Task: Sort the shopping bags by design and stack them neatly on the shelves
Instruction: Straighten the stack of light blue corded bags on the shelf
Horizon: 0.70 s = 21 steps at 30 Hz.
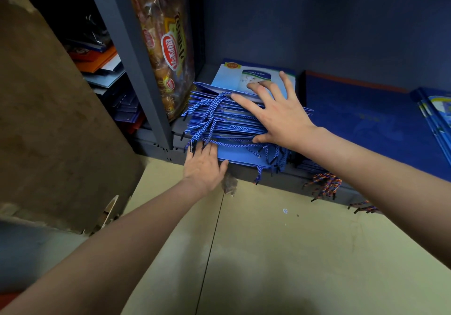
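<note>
Evidently the tall stack of flat blue paper shopping bags with twisted blue cord handles (227, 119) is being squared up where it sits, at the left end of the dark grey metal shelf (288, 176), close against the grey upright post (136, 58), with its handle ends and lowest bags hanging a little over the shelf's front edge. Laying the bags flat, all with handles toward the front, keeps one design together and lets the pile be pushed back as a block. The right hand (275, 116) lies palm down on top, its fingers (244, 102) straight and spread wide, gripping nothing, which seems meant to hold the slippery pile from fanning out. The left hand (205, 165) comes from below and in front, its flat fingers pressed against the protruding front edge, thumb out to the side, also closed around nothing; both forearms reach forward, nearly straight. Just to the right lies a lower pile of darker blue bags with an orange-red edge (361, 119), and a bread-printed plastic bag (166, 46) stands beside the post.
</note>
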Each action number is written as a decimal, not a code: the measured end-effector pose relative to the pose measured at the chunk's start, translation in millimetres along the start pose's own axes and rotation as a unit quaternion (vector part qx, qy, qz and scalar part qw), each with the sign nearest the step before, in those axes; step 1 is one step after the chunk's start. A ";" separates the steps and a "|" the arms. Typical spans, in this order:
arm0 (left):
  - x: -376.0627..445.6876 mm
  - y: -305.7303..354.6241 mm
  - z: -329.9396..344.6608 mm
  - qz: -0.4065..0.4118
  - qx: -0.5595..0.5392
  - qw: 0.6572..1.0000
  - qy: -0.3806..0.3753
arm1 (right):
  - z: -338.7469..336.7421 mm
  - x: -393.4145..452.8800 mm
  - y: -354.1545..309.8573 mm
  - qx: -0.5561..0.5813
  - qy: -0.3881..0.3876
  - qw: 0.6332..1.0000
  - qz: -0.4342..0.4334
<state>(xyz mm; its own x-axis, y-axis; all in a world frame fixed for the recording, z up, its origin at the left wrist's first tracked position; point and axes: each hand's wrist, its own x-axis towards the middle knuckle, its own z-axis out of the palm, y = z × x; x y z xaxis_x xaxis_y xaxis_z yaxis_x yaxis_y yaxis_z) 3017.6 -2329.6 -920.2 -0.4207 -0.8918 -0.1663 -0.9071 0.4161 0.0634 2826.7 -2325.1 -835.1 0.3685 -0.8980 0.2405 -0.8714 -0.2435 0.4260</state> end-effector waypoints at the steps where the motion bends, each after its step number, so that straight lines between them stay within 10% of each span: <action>1: 0.1 -1.4 -1.5 -0.005 0.002 1.000 0.000 | 1.4 -0.4 -0.1 -0.003 0.003 1.000 -0.001; 21: -54.8 -48.5 16.8 0.182 0.005 0.978 0.097 | 17.6 -22.7 -28.8 -0.060 -0.040 0.997 -0.027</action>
<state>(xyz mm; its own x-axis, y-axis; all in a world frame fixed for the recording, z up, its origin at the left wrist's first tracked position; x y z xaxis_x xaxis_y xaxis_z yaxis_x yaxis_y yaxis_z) 3084.9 -2297.9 -930.7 -0.7119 -0.7001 0.0562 -0.6962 0.7139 0.0746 2837.7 -2304.2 -868.2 0.3827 -0.9124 0.1452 -0.8040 -0.2515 0.5388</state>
